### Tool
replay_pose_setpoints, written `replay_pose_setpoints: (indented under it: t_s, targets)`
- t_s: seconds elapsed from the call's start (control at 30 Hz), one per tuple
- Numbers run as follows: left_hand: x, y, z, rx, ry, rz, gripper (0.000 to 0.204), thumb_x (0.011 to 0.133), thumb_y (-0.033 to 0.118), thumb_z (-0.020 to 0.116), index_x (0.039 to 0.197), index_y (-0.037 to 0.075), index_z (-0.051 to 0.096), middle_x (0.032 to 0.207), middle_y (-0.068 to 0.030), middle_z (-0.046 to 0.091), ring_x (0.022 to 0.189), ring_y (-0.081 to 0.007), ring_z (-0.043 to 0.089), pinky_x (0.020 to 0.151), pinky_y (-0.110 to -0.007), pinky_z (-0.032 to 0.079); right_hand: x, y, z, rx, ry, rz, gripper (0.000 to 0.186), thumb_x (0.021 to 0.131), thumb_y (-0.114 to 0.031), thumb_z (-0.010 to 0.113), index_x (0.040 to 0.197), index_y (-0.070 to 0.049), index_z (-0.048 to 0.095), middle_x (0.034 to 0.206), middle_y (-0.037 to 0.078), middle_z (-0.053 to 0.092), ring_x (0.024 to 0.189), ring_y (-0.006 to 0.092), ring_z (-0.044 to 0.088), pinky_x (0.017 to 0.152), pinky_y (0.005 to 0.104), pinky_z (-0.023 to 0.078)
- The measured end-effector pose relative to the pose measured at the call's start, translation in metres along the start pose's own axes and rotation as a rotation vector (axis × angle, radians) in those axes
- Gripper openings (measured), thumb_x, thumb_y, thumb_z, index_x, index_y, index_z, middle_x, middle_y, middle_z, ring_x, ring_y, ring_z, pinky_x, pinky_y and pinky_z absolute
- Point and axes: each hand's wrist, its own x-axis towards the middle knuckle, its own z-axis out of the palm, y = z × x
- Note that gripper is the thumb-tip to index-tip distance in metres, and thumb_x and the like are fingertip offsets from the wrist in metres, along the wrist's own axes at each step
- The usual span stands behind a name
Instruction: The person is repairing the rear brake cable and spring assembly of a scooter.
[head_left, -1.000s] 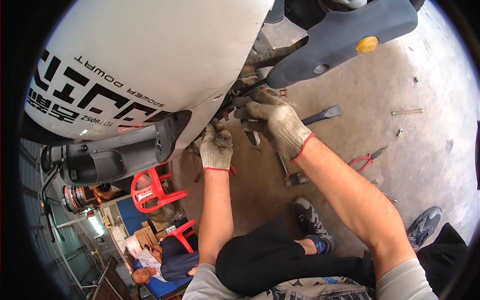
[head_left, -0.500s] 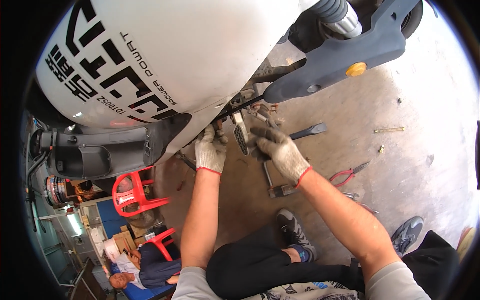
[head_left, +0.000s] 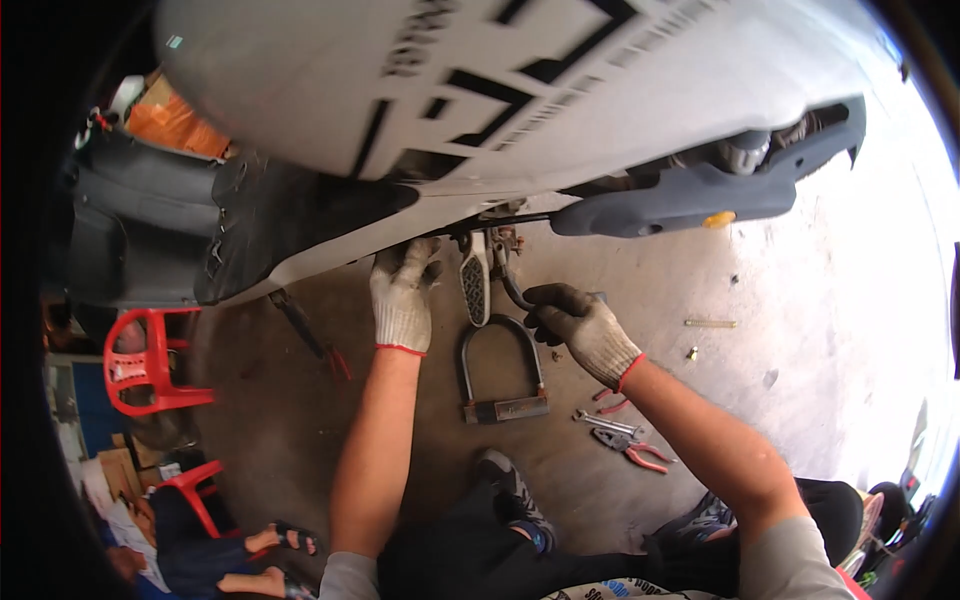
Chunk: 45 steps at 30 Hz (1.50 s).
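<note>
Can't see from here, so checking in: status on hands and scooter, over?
Left hand at lower edge of scooter. Right hand at lower end of curved dark bar. Footrest hangs between hands; U-shaped lock on floor.

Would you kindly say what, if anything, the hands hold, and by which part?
The right hand seems to hold the dark curved bar by its lower end; whether the left hand holds anything cannot be told.

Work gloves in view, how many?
2: one on the left hand, at the lower edge of the white panel; one on the right hand, at the curved dark lever. Others may be hidden.
</note>
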Motion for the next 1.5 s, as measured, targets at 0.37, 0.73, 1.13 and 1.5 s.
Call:
replay_pose_setpoints:
  t_s: [0.37, 0.73, 1.13, 1.5]
  targets:
    - [0.006, -0.006, -0.007, -0.055, -0.031, 0.131, 0.031, 0.092, 0.022, 0.066, 0.116, 0.003, 0.06, 0.102, -0.0034, 0.064, 0.092, -0.0125, 0.06, 0.077, -0.029, 0.044, 0.032, -0.037, 0.04, 0.668, 0.192, -0.125, 0.034, 0.097, -0.015, 0.053, 0.125, 0.004, 0.052, 0.102, 0.012, 0.062, 0.081, 0.0171, 0.057, 0.074, 0.0305, 0.048]
    - [0.009, -0.001, -0.021, -0.179, -0.102, 0.085, 0.031, 0.094, 0.032, 0.061, 0.107, 0.004, 0.061, 0.099, -0.0029, 0.064, 0.089, -0.0118, 0.058, 0.074, -0.027, 0.044, 0.045, -0.039, 0.048, 0.861, 0.207, -0.089, 0.027, 0.097, -0.021, 0.055, 0.116, -0.003, 0.057, 0.097, 0.005, 0.062, 0.079, 0.0155, 0.056, 0.072, 0.0284, 0.046]
    - [0.023, -0.009, -0.07, -0.267, -0.05, 0.073, 0.029, 0.096, 0.028, 0.057, 0.107, 0.002, 0.062, 0.098, -0.0075, 0.066, 0.089, -0.0143, 0.062, 0.075, -0.029, 0.048, 0.03, -0.044, 0.053, -0.393, 0.185, 0.174, 0.03, 0.096, -0.014, 0.055, 0.119, 0.003, 0.058, 0.094, 0.009, 0.067, 0.075, 0.013, 0.061, 0.07, 0.027, 0.052]
    - [0.012, -0.01, -0.036, -0.155, -0.044, 0.164, 0.028, 0.096, 0.026, 0.06, 0.108, 0.002, 0.063, 0.1, -0.0044, 0.064, 0.084, -0.012, 0.06, 0.077, -0.028, 0.047, -0.021, -0.04, -0.02, -1.549, -0.609, 0.486, 0.036, 0.093, -0.029, 0.054, 0.123, -0.009, 0.06, 0.115, 0.017, 0.065, 0.107, 0.0338, 0.063, 0.092, 0.0423, 0.049]
